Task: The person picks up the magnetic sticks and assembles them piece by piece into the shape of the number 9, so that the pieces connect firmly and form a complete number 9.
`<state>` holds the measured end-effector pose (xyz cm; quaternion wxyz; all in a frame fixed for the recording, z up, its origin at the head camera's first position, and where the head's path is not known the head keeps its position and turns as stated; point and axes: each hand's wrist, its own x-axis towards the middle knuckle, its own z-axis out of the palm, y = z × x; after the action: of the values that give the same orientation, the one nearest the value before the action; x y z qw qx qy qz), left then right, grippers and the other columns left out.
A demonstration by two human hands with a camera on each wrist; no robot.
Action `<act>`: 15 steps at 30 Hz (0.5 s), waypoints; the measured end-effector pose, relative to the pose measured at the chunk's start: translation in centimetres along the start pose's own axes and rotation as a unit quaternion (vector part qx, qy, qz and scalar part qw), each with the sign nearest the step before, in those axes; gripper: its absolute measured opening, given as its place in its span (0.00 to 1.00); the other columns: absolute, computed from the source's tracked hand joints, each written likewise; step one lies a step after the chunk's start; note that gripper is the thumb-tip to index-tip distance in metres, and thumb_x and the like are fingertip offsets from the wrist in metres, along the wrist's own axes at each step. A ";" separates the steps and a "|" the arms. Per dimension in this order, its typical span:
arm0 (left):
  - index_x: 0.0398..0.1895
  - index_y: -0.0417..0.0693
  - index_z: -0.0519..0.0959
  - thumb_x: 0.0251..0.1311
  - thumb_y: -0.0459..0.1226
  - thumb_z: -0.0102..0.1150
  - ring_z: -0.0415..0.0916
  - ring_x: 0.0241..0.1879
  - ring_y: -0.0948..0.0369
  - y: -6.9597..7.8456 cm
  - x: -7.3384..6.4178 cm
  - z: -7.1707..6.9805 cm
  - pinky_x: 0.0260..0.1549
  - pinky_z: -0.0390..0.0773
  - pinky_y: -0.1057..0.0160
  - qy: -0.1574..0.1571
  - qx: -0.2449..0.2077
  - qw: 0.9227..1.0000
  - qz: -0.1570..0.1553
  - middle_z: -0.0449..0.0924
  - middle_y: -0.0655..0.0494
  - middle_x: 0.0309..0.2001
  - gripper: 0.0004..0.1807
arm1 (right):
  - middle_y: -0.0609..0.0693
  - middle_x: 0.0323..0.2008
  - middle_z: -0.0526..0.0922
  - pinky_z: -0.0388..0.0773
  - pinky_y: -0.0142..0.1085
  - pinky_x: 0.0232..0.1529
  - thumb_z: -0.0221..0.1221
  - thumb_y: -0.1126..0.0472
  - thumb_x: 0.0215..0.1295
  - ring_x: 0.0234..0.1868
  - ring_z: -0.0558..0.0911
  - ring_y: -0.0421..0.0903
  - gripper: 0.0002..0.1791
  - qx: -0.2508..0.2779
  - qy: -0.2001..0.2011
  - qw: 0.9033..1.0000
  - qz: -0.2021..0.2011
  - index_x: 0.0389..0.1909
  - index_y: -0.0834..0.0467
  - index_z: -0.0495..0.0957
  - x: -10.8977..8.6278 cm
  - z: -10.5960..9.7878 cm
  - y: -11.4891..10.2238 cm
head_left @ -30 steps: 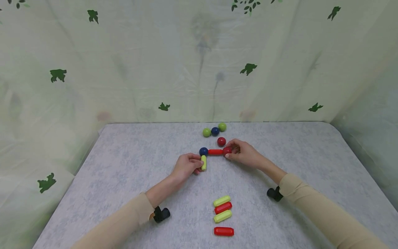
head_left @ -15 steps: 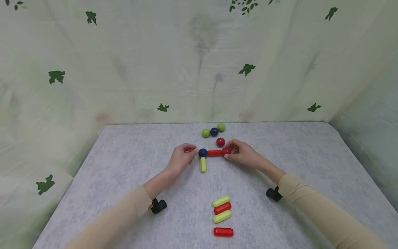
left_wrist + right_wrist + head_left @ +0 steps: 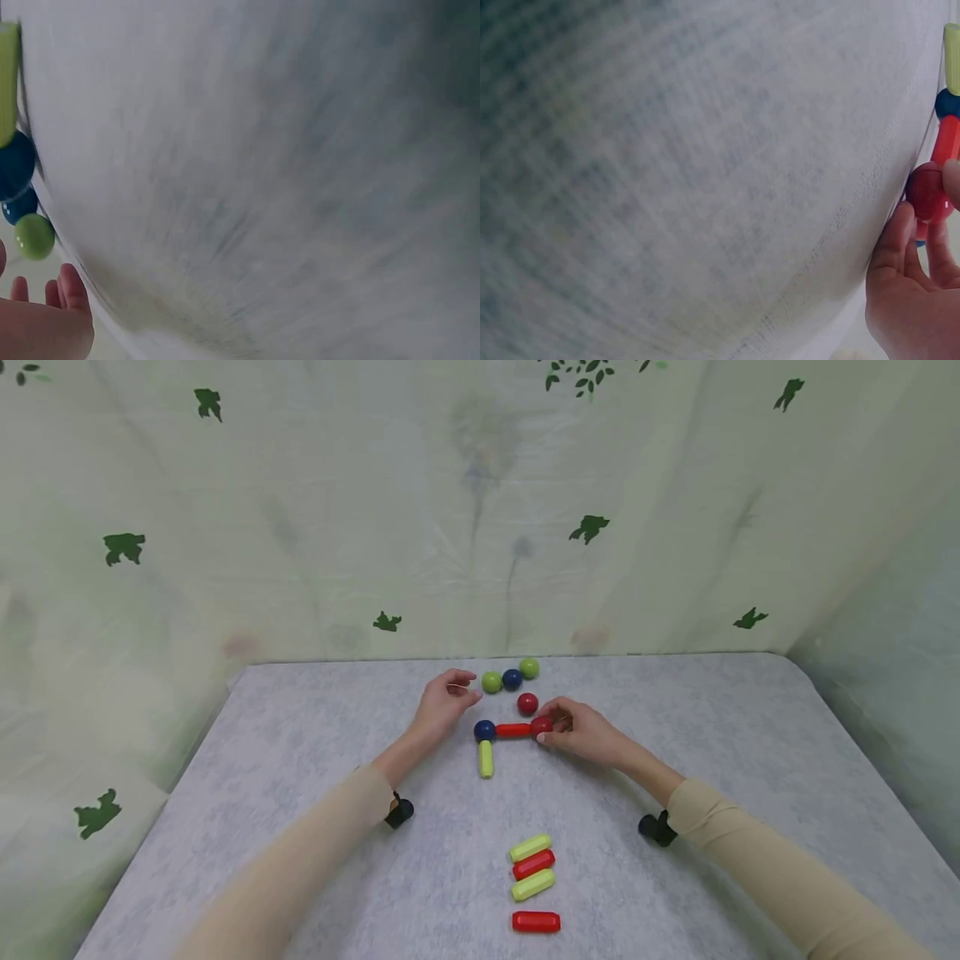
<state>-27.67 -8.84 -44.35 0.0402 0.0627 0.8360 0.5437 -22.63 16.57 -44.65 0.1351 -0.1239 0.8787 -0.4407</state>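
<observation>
Table [image 3: 300,718], mottled grey: you are facing it. Curtain [image 3: 337,485], pale: hanging behind the table. Bird shapes [image 3: 589,527], dark green: dotting the curtain. Leaf sprigs [image 3: 552,378]: showing high in your head view.

Left hand [image 3: 444,703] gone from yellow stick [image 3: 486,760] — now farther across surface [image 3: 322,718], past joined blue ball [image 3: 485,731] — fingers [image 3: 460,676] near left green ball [image 3: 491,682].

Right grip [image 3: 585,733] pinches red ball [image 3: 542,727] on red rod [image 3: 513,730] — left grip [image 3: 442,702] near green ball [image 3: 491,682]
</observation>
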 end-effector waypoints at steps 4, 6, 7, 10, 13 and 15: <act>0.58 0.43 0.76 0.61 0.34 0.64 0.71 0.55 0.51 0.0 1.1 0.4 0.52 0.73 0.54 -0.005 0.024 0.999 0.040 0.73 0.46 0.58 0.21 | 0.49 0.45 0.79 0.76 0.39 0.45 0.66 0.58 0.64 0.43 0.77 0.48 0.18 0.003 -0.002 1.000 0.003 0.53 0.56 0.75 0.0 0.1 -0.1; 0.57 0.45 0.77 0.62 0.33 0.64 0.70 0.55 0.51 0.2 1.4 0.7 0.52 0.73 0.55 -0.008 0.038 0.997 0.064 0.73 0.49 0.57 0.19 | 0.49 0.44 0.79 0.76 0.39 0.45 0.66 0.58 0.64 0.43 0.77 0.48 0.18 0.004 -0.004 1.000 0.003 0.53 0.56 0.75 0.0 0.1 -0.1; 0.56 0.46 0.78 0.62 0.33 0.64 0.71 0.55 0.52 0.3 1.6 0.9 0.52 0.72 0.55 -0.010 0.040 0.996 0.074 0.74 0.50 0.56 0.18 | 0.49 0.44 0.79 0.76 0.39 0.45 0.66 0.58 0.64 0.43 0.77 0.48 0.18 0.004 -0.004 1.000 0.003 0.53 0.56 0.75 0.0 0.1 -0.1; 0.53 0.47 0.80 0.63 0.34 0.64 0.73 0.52 0.55 0.8 1.6 1.5 0.51 0.74 0.58 -0.028 0.029 0.995 0.093 0.76 0.51 0.54 0.16 | 0.49 0.44 0.79 0.76 0.39 0.45 0.65 0.58 0.64 0.43 0.77 0.48 0.18 0.005 -0.005 1.000 0.002 0.53 0.56 0.75 0.0 0.0 -0.1; 0.54 0.43 0.80 0.63 0.32 0.64 0.76 0.51 0.56 1.3 1.7 2.2 0.51 0.76 0.59 -0.073 -0.006 0.992 0.104 0.79 0.47 0.54 0.16 | 0.50 0.44 0.79 0.76 0.39 0.45 0.66 0.59 0.64 0.43 0.77 0.48 0.18 0.008 -0.003 1.000 -0.001 0.53 0.56 0.75 -0.1 0.0 -0.1; 0.56 0.41 0.79 0.63 0.30 0.62 0.77 0.51 0.55 1.4 1.8 2.6 0.51 0.76 0.58 -0.110 -0.009 0.988 0.108 0.79 0.46 0.55 0.17 | 0.50 0.44 0.79 0.76 0.40 0.45 0.65 0.59 0.64 0.43 0.78 0.48 0.18 0.008 -0.002 1.000 -0.004 0.53 0.57 0.74 -0.1 -0.1 -0.1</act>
<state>-29.05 -5.63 -44.11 0.0734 0.2113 0.8097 0.5425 -22.55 16.61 -44.49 0.1360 -0.1277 0.8743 -0.4482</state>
